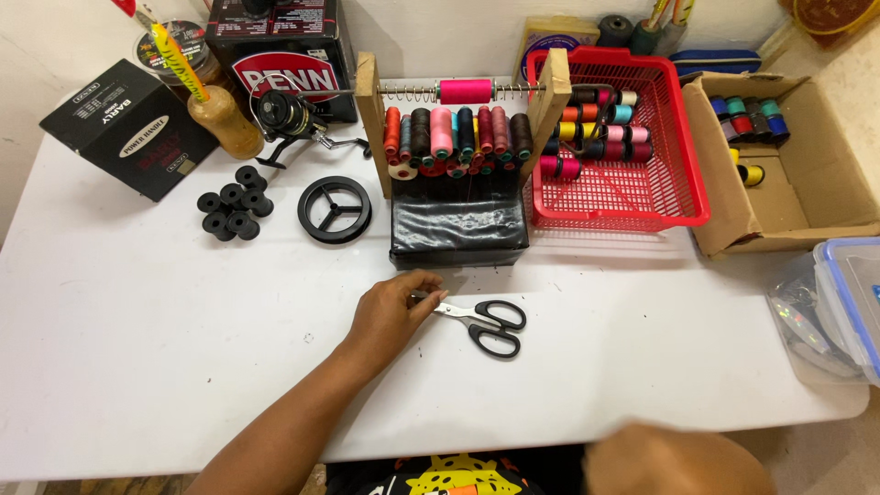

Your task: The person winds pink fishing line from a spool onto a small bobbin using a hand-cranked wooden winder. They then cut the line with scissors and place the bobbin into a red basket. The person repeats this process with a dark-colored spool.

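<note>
My left hand point(392, 307) rests on the white table point(137, 348) with its fingertips pinched at the blade tips of black-handled scissors point(486, 323), which lie flat just right of it. Whether the fingers hold a thread is too small to tell. My right hand point(674, 458) is blurred at the bottom edge, below the table's front, with nothing visible in it. Behind the scissors stands a wooden rack point(458, 128) with several coloured thread spools and a pink spool point(465, 91) on a top rod, set on a black block point(458, 229).
A red basket point(632, 197) with thread spools stands right of the rack. A cardboard box point(797, 174) and a clear lidded container point(839, 307) are at far right. Left are a black round spool point(335, 209), several small black bobbins point(234, 203), a fishing reel point(289, 115) and black boxes point(128, 128).
</note>
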